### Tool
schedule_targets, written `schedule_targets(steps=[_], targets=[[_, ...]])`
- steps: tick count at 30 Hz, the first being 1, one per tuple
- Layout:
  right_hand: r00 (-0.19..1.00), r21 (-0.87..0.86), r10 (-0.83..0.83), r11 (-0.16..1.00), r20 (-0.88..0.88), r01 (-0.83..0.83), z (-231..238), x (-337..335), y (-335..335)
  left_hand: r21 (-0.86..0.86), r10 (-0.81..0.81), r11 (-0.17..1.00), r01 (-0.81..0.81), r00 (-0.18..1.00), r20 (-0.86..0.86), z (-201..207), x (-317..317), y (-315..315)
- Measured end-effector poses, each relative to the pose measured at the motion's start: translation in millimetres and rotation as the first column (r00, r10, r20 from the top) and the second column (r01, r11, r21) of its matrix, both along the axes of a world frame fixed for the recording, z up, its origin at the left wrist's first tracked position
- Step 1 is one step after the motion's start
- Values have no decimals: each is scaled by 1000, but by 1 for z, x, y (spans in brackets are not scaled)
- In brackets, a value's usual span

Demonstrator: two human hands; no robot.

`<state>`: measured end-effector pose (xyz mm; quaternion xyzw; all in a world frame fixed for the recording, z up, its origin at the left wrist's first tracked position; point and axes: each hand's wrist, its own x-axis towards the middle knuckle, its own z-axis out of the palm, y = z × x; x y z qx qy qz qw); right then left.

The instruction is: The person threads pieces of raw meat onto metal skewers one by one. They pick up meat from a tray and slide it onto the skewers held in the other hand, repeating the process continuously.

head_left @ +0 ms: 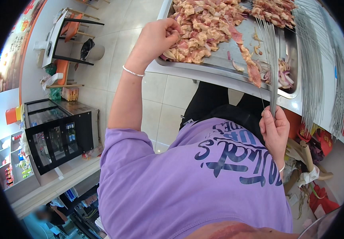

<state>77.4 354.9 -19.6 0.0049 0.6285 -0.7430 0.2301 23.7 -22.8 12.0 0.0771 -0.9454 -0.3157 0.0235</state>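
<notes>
Evidently, the right hand's grip (pixel 275 128) is closed around a bundle of thin silver metal skewers (pixel 273 59), with raw meat just above it.
Fingers and thumb clasp the bundle's lower ends, the wires rising upright over the tray's near edge; beside them slants a long strip of pink, pale-edged raw meat (pixel 248 65) on a single skewer. The left hand's grip (pixel 160 38) is curled nearly shut at the left edge of a heap of glossy, marinated raw meat pieces (pixel 204 32); whether it pinches a piece I cannot tell. The heap lies in a rectangular stainless-steel tray (pixel 222 60) on a white bench (pixel 220 76). Sliced purple onion (pixel 285 77) sits in the tray's near right corner, and more loose silver skewers (pixel 309 67) spread just right of it.
</notes>
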Motion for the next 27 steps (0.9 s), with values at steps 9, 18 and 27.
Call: schedule_targets(steps=[9,18,27], targets=[[1000,12,-15,1000,-12,16,0,-1,2,565,-4,820,87,989,-145,4,0,-17],[1000,15,-16,1000,-20,17,-2,-2,2,536,-19,829,158,967,-256,15,-8,-23],[999,39,-18,999,-39,19,-2,-2,2,542,68,822,173,916,-395,20,-10,-13]])
